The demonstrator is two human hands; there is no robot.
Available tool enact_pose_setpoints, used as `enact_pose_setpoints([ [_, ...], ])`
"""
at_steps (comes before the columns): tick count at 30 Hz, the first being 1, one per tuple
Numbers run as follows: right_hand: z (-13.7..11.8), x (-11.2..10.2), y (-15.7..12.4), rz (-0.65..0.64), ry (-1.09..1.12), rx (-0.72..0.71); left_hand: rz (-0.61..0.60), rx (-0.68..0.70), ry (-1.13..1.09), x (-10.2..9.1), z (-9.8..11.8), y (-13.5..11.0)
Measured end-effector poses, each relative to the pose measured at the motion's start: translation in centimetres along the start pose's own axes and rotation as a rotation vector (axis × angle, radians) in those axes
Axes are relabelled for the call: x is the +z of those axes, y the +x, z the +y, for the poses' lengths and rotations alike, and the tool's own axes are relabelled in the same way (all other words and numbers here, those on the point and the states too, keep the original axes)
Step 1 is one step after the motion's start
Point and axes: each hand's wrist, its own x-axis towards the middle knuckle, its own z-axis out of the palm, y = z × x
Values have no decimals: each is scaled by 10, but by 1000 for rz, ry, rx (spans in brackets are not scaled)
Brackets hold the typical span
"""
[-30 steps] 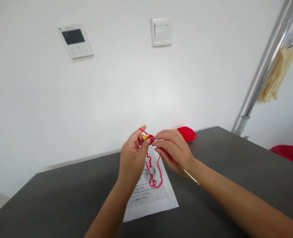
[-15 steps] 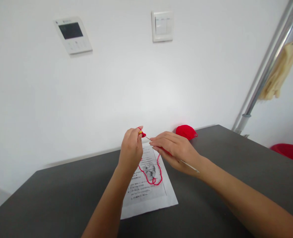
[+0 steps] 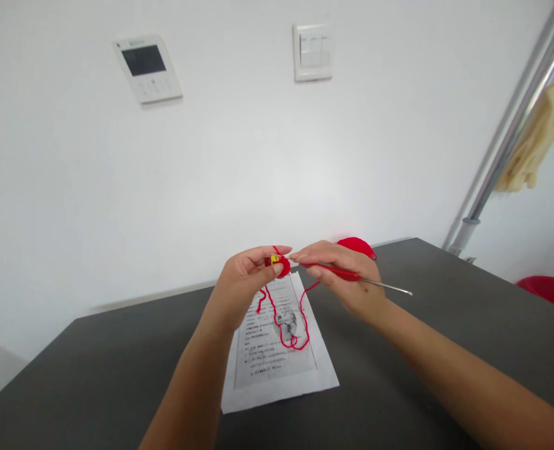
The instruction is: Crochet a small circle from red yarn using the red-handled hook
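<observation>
Between thumb and fingers, my left hand [image 3: 242, 281] pinches a small round piece of red crochet work [image 3: 283, 267]. A yellow stitch marker [image 3: 275, 259] shows on it. My right hand [image 3: 346, 281] is closed on a crochet hook [image 3: 342, 272] with a red grip and metal shaft, held like a pen. The hook's tip is at the crochet piece, close to the left fingertips; whether it passes through a stitch I cannot tell. Red yarn [image 3: 307, 331] hangs from the work, loops over the printed sheet [image 3: 305, 375] and runs up towards the right hand.
Behind my right hand a red yarn ball [image 3: 357, 245] rests against the wall on the dark table [image 3: 131, 375]. An intercom panel [image 3: 150, 72] and a light switch [image 3: 313, 53] are on the wall. At right are a metal pole [image 3: 515, 137], a yellowish cloth [image 3: 534, 137] and a red object [image 3: 548, 292].
My left hand has turned, bringing the round red piece and yellow marker into fuller view. My right hand has rolled, so the hook's red grip now shows. The view has shifted slightly.
</observation>
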Motion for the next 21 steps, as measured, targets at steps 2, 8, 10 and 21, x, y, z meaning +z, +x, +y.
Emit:
enact_pose_setpoints([
  [2,-2,-3,2,-90,-114,-127,-29,-1,-4,3,1,-2],
  [8,-3,-8,6,-233,-264,-281,-30,-7,32,0,1,-1],
  [10,-3,-9,5,-234,-267,-280,-1,4,66,-4,1,0],
  [21,-12,-6,4,-228,-312,-266,77,45,61,-1,2,-2],
])
